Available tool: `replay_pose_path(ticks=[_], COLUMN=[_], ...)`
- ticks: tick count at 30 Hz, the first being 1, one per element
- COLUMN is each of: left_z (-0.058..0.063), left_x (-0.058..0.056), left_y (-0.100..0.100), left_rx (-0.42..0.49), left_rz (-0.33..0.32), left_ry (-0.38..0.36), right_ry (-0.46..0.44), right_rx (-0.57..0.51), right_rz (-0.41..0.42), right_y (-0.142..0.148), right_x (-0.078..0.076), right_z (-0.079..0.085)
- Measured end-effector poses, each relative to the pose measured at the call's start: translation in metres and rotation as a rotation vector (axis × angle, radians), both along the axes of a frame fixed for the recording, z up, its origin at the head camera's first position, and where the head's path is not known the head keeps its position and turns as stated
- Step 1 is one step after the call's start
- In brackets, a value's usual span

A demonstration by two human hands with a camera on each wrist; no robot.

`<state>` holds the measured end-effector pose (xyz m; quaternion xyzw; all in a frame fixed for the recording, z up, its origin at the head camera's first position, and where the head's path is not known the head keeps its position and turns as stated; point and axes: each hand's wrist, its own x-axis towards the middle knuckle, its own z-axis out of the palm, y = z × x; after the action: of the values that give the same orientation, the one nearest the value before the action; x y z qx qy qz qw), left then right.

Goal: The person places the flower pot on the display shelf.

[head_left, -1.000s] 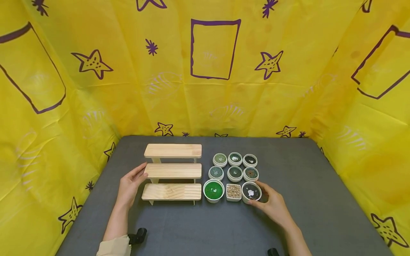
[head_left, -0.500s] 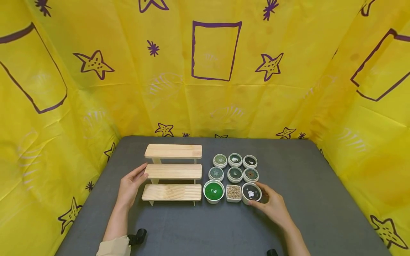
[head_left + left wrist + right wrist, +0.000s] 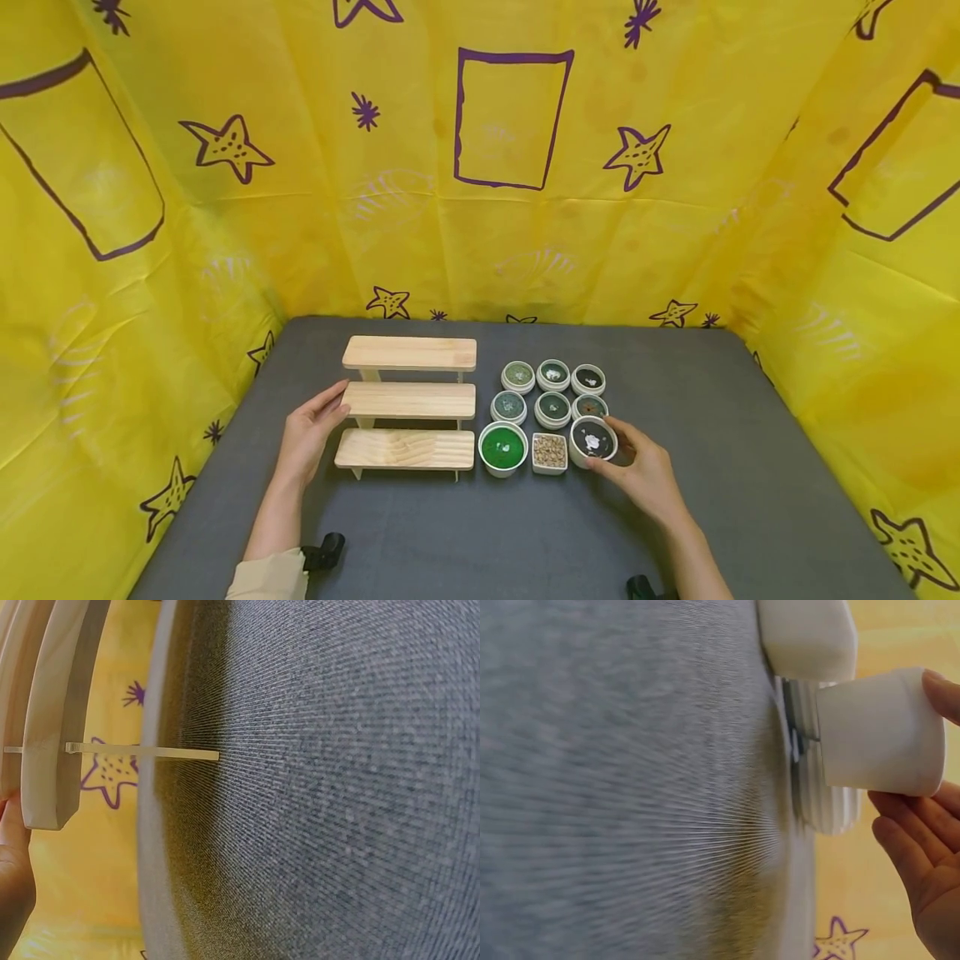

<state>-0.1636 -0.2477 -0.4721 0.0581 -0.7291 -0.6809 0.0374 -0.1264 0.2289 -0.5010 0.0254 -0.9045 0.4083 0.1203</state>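
My right hand (image 3: 643, 471) holds a round white cup (image 3: 576, 454) by its sides, thumb in front and fingers behind. Inside the cup is a dark filling with a white patch. In the right wrist view, the plain white cup (image 3: 877, 735) is raised off the cloth, its base showing a gap. My left hand (image 3: 306, 437) holds the left end of the middle plank of a three-step pale wooden stand (image 3: 408, 400), fingertips and thumb at its edge. In the left wrist view, a finger (image 3: 11, 825) shows behind the lowest plank (image 3: 49, 720).
A white cup with green filling (image 3: 502, 448) and a square white dish of beige bits (image 3: 550, 452) stand left of the held cup. Behind are two rows of small round white pots (image 3: 553, 408). Yellow curtains (image 3: 337, 250) surround the dark grey tabletop (image 3: 480, 533).
My right hand has lifted the dark-filled cup off the table, a little up and away, so it now overlaps the pot behind. My left hand keeps its place at the stand.
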Motion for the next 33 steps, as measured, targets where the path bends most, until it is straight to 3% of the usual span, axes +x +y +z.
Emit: replay_pose_path(ticks=[10, 16, 23, 33], left_z=[0.006, 0.004, 0.000, 0.001], left_x=[-0.004, -0.002, 0.001, 0.000], left_y=[0.003, 0.002, 0.001, 0.001], left_rx=[-0.023, -0.019, -0.013, -0.027], left_rz=[-0.011, 0.005, 0.007, 0.002], left_ry=[-0.025, -0.033, -0.043, -0.030], right_ry=[0.072, 0.051, 0.037, 0.104], right_rx=[-0.023, -0.062, -0.106, -0.115], right_rz=[0.037, 0.061, 0.108, 0.211], right_y=[-0.003, -0.012, -0.028, -0.060], right_x=[-0.016, -0.030, -0.046, -0.066], right_z=[0.022, 0.032, 0.045, 0.068])
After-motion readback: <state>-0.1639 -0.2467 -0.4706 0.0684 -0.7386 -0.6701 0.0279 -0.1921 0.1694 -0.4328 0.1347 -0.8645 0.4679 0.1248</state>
